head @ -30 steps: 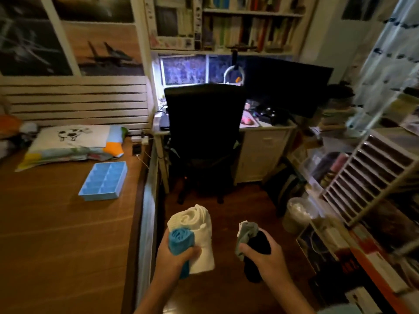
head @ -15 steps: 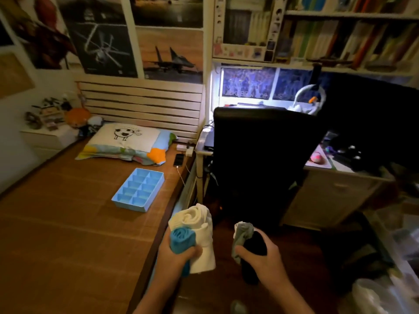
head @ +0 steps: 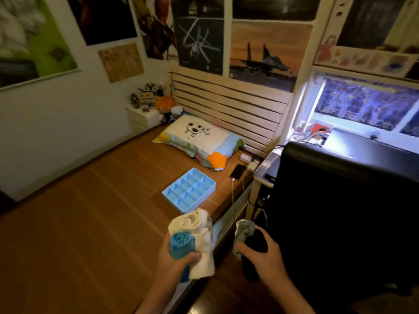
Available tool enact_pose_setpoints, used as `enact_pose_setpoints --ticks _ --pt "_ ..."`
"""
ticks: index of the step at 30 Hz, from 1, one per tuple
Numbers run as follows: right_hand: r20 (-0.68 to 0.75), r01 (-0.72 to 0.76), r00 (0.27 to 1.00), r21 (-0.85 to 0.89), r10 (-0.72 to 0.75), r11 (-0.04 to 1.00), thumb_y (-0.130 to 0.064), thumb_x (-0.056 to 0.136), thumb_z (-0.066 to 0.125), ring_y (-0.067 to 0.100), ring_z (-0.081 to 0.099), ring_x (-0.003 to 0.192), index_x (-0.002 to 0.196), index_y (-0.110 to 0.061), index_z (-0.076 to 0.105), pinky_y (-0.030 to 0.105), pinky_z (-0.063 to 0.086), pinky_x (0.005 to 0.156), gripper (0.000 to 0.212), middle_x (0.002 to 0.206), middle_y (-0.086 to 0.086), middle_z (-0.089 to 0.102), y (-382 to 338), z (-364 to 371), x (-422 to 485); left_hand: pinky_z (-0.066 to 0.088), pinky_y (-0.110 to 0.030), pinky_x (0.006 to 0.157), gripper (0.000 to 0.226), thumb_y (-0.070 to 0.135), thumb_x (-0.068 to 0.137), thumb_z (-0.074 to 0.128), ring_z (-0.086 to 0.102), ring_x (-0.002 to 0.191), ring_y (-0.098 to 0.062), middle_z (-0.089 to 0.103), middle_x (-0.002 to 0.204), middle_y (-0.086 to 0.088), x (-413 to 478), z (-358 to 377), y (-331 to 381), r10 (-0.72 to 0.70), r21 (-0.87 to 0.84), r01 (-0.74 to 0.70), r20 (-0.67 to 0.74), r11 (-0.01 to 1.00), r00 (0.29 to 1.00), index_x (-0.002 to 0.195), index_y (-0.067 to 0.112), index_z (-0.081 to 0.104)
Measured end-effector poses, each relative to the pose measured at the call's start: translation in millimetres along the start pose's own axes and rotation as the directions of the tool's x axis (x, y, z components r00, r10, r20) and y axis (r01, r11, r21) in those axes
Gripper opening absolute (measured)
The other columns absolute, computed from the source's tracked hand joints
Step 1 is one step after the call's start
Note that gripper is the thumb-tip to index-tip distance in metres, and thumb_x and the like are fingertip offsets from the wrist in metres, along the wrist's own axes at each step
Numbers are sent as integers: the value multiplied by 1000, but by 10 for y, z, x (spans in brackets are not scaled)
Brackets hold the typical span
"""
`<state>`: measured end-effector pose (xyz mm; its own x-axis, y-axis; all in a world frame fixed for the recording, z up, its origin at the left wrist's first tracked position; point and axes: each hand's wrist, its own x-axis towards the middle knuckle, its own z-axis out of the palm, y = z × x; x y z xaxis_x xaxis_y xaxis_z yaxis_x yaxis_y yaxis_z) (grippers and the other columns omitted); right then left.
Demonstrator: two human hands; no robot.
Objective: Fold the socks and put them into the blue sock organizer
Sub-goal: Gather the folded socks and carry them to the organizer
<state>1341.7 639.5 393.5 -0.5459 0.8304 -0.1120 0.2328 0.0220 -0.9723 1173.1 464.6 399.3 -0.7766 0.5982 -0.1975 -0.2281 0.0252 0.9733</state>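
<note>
My left hand (head: 174, 266) grips two rolled socks, a blue one (head: 181, 244) and a cream-white one (head: 195, 225), above the bed's right edge. My right hand (head: 265, 257) holds a grey sock (head: 243, 232) and a black sock (head: 256, 242) together, just right of the bed. The blue sock organizer (head: 189, 192) lies on the bed mat, a little beyond my left hand; the compartments I can see into hold nothing.
A wooden-mat bed (head: 90, 211) fills the left. A pillow (head: 197, 141) lies at its head, with a phone (head: 238, 171) on a cable beside it. A black office chair (head: 340, 211) stands close on the right, in front of a lit desk (head: 267, 164).
My view has swung left, from the desk and shelves toward the bed. The organizer now sits closer to centre. Both hands keep the same hold on their socks.
</note>
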Motion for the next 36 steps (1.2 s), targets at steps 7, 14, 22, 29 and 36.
enact_pose_setpoints --ticks 7,14,22,29,36 --pt "209 -17 978 33 10 999 -41 56 85 -1 70 93 103 -46 73 14 55 73 49 100 -14 77 -212 474 1039 60 -29 66 90 22 34 91 75 91 -20 78 106 -6 784 -210 38 -1 -46 -8 -188 999 982 120 18 64" --pt "263 -22 964 -40 32 999 -8 74 87 3 71 86 106 -28 72 12 54 69 41 94 -11 77 -307 997 2093 60 -30 66 88 25 34 93 76 90 -17 79 103 -1 1904 -341 41 -80 -134 49 -234 990 969 117 23 65" --pt "265 -105 957 -76 122 992 -10 74 87 4 73 77 104 -28 70 12 54 58 39 89 -12 77 -469 1638 3222 60 -27 64 89 24 33 94 75 92 -16 78 104 2 2968 -604 105 -185 -199 134 -266 971 946 118 28 65" --pt "381 -127 901 -227 208 966 -15 72 88 5 73 73 98 -23 68 14 54 55 34 85 -10 76 -186 2169 4238 61 -30 61 79 18 37 92 76 87 -13 79 98 6 3700 -758 -105 -295 -266 193 -431 945 853 111 30 65" --pt "467 -237 787 -375 403 896 -47 43 81 13 73 72 95 -22 70 25 53 61 59 77 0 76 372 2630 4979 62 -31 65 72 9 48 89 75 89 -13 78 98 9 4144 -746 -395 -382 -284 261 -577 923 722 112 30 62"
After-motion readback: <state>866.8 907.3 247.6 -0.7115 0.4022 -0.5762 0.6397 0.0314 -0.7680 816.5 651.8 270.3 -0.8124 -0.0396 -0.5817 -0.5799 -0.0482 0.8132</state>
